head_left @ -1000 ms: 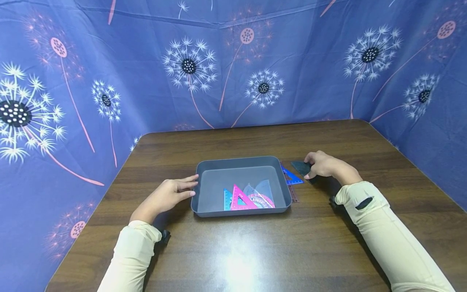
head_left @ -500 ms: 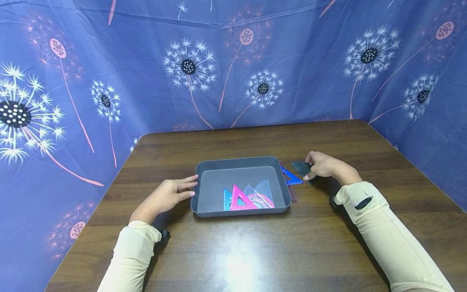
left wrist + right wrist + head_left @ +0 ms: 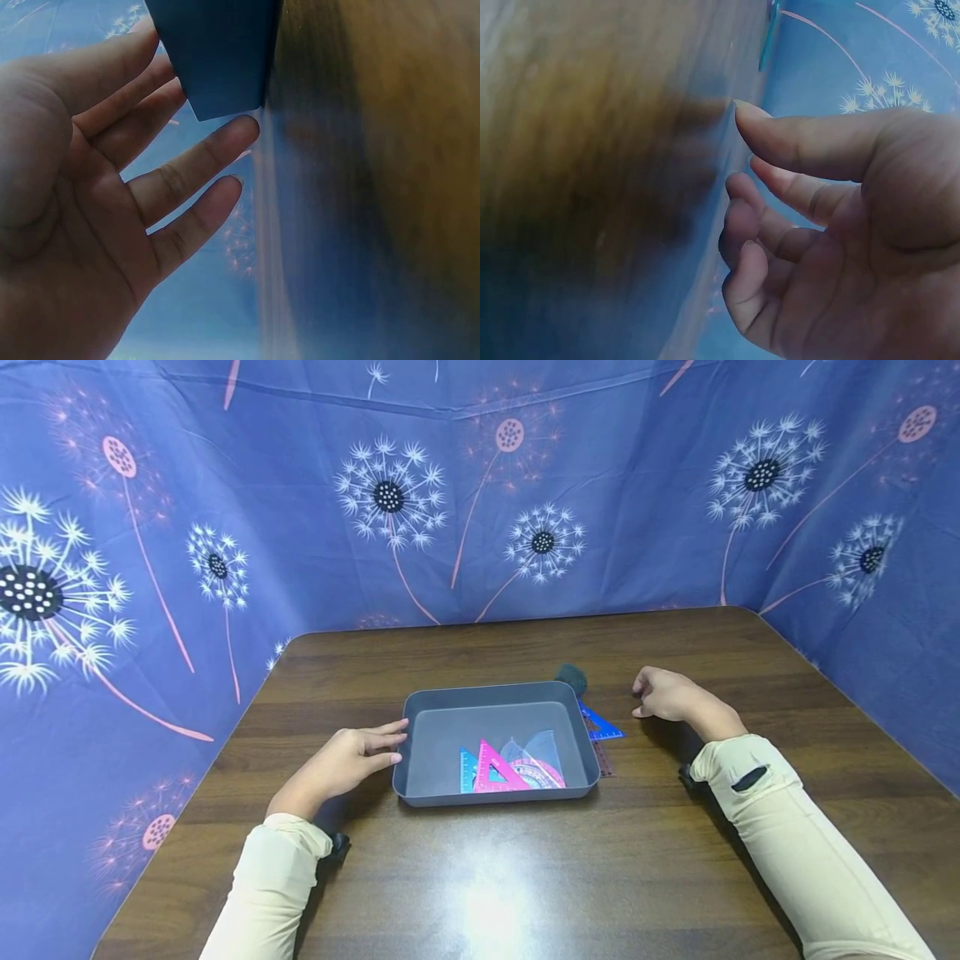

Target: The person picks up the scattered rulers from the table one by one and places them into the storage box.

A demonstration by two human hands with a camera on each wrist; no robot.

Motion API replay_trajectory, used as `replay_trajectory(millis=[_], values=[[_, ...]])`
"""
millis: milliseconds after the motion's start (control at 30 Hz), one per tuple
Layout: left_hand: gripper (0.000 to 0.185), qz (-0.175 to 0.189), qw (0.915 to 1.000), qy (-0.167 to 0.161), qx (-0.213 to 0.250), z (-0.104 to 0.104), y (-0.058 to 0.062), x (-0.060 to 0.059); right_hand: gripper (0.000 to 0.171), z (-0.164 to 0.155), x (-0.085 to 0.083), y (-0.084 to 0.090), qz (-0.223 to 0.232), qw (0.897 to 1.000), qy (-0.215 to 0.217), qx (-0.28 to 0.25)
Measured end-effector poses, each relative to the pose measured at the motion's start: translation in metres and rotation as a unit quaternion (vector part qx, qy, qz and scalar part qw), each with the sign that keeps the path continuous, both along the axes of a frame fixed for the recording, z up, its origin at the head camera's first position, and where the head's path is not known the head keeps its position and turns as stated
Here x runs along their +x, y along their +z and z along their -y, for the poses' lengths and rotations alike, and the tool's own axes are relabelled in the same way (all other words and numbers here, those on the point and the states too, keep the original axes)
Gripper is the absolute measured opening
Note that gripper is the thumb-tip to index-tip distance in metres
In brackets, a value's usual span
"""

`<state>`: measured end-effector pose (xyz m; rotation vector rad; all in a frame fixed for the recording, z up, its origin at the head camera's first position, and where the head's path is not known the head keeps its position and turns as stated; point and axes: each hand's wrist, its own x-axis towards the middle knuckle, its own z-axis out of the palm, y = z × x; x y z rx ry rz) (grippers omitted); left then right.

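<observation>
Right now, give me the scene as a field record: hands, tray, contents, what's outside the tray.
left hand: open, fingertips on the tray's left wall
right hand: holds nothing, fingers loosely curled, on the table right of the tray
tray: grey, on the wooden table
in tray: pink set square, blue ruler, clear protractors
outside tray: blue set square at right wall; blurred dark piece by far right corner

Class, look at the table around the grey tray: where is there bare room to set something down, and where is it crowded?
Bare wood lies in front of the grey tray, between both sleeves, and behind it toward the curtain. Crowded: the tray's right side, where the blue set square lies beside the right hand.
</observation>
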<state>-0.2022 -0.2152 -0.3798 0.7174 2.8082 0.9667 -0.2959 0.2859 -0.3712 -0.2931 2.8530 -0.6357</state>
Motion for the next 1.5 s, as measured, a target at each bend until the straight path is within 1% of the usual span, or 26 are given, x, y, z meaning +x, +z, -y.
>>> replay_trajectory(millis=[133, 233, 400, 567, 633, 700, 800, 900, 1233, 1367, 1500], values=[[0.041, -0.001, 1.0000, 0.000, -0.003, 0.000, 0.000, 0.000, 0.035, 0.002, 0.000, 0.000, -0.010, 1.000, 0.015, 0.001], [0.041, -0.004, 1.0000, 0.001, -0.007, 0.000, 0.000, 0.000, 0.035, 0.007, 0.000, 0.000, -0.008, 0.999, 0.032, -0.002], [0.041, -0.002, 1.0000, 0.004, -0.008, 0.001, 0.000, 0.000, 0.037, 0.021, 0.004, 0.001, -0.007, 0.998, 0.063, -0.002], [0.041, 0.002, 1.0000, 0.005, -0.005, 0.000, 0.000, 0.000, 0.053, 0.040, 0.013, 0.001, -0.002, 0.996, 0.090, 0.012], [0.041, 0.001, 1.0000, 0.005, -0.004, 0.000, 0.001, 0.000, 0.060, 0.046, 0.016, 0.001, 0.006, 0.996, 0.088, 0.023], [0.041, 0.000, 1.0000, 0.005, -0.004, 0.000, 0.001, 0.000, 0.063, 0.052, 0.019, 0.000, 0.013, 0.996, 0.079, 0.036], [0.040, 0.001, 1.0000, 0.006, -0.002, -0.001, 0.001, 0.000, 0.058, 0.056, 0.021, -0.001, 0.024, 0.996, 0.063, 0.049], [0.040, 0.002, 1.0000, 0.007, -0.002, -0.001, 0.001, 0.000, 0.049, 0.057, 0.020, -0.002, 0.035, 0.996, 0.062, 0.045], [0.042, 0.006, 1.0000, 0.006, -0.003, 0.000, -0.002, 0.000, 0.032, 0.046, 0.015, 0.003, 0.069, 0.996, 0.064, 0.002], [0.042, 0.007, 0.9999, 0.007, -0.001, 0.000, -0.002, 0.000, 0.027, 0.044, 0.015, 0.004, 0.073, 0.996, 0.060, -0.006], [0.043, 0.009, 0.9999, 0.008, 0.001, 0.000, -0.002, 0.001, 0.020, 0.044, 0.015, 0.003, 0.070, 0.996, 0.052, 0.000]])
